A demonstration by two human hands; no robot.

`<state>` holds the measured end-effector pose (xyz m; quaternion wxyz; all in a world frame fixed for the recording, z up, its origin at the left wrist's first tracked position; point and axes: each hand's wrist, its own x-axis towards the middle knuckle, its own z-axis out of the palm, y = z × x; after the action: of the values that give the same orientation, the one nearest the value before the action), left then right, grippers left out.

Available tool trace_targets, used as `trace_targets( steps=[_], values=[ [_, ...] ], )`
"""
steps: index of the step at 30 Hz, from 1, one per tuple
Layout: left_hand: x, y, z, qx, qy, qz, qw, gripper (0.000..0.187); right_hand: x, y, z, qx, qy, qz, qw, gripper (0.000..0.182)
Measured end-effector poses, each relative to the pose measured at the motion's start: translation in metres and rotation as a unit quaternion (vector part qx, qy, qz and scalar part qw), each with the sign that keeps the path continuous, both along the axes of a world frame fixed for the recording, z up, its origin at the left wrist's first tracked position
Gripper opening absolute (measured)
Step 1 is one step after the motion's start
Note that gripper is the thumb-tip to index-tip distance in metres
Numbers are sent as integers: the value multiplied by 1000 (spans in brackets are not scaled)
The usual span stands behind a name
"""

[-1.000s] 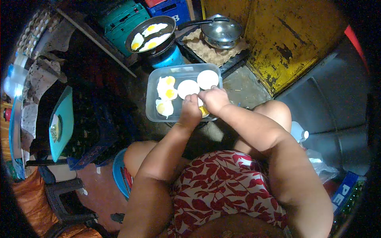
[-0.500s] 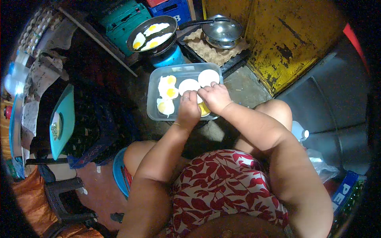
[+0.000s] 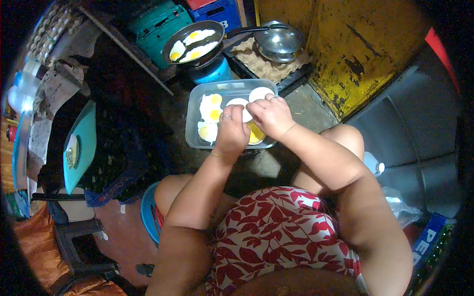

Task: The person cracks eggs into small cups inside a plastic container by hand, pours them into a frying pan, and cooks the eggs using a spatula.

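Note:
My left hand (image 3: 233, 132) and my right hand (image 3: 270, 117) meet above a clear plastic container (image 3: 190, 133). Both have bent, closed fingers at a pale round piece (image 3: 247, 116) between them; its kind is partly hidden. Fried eggs (image 3: 211, 115) lie on the container's left side. Two white discs, one partly behind my left hand (image 3: 238, 102) and another farther right (image 3: 260, 93), are in the container. Below my right hand shows something round and yellow (image 3: 256, 133), partly covered.
A frying pan (image 3: 188, 44) with several fried eggs sits on a blue burner (image 3: 211, 72). A lidded metal pot (image 3: 279, 43) stands on an egg tray (image 3: 250, 60) to its right. Crates (image 3: 160, 30) are behind. A turquoise lid (image 3: 85, 153) is at left, a plastic jug (image 3: 373, 164) at right.
Both hands have lifted slightly with the pale piece, and more of the yellow thing shows beneath. The whole view has shifted a little to the right.

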<state>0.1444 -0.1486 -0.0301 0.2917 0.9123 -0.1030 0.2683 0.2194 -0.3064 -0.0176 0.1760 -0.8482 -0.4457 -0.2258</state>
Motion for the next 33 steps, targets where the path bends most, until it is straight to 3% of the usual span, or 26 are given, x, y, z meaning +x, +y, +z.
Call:
trace_targets(
  steps=[7,14,19,22,25,26,28,29,30,33],
  values=[
    [-6,-1,14,-12,-21,13,1000,43,-4,-2,13,49,63,7,997,33],
    [-7,0,18,-29,-4,23,999,43,0,-5,15,96,88,20,991,31],
    [-6,2,15,-60,17,21,998,43,8,-12,20,83,327,35,941,41],
    [-5,3,14,-67,21,8,997,45,9,-14,20,71,364,43,928,45],
    [1,6,1,-34,75,57,995,49,8,-10,10,63,319,79,942,54],
    [-1,6,0,-110,70,32,991,52,5,-10,12,53,311,75,946,57],
    [-2,1,25,-124,133,39,983,45,4,-9,12,97,311,122,938,54],
    [-1,4,24,-130,148,47,979,42,1,-7,12,115,307,113,938,54],
    [1,16,17,-64,150,35,986,52,2,-4,9,105,316,93,938,54],
    [4,21,26,-98,175,9,980,52,3,5,-11,126,293,60,946,53]
  ],
)
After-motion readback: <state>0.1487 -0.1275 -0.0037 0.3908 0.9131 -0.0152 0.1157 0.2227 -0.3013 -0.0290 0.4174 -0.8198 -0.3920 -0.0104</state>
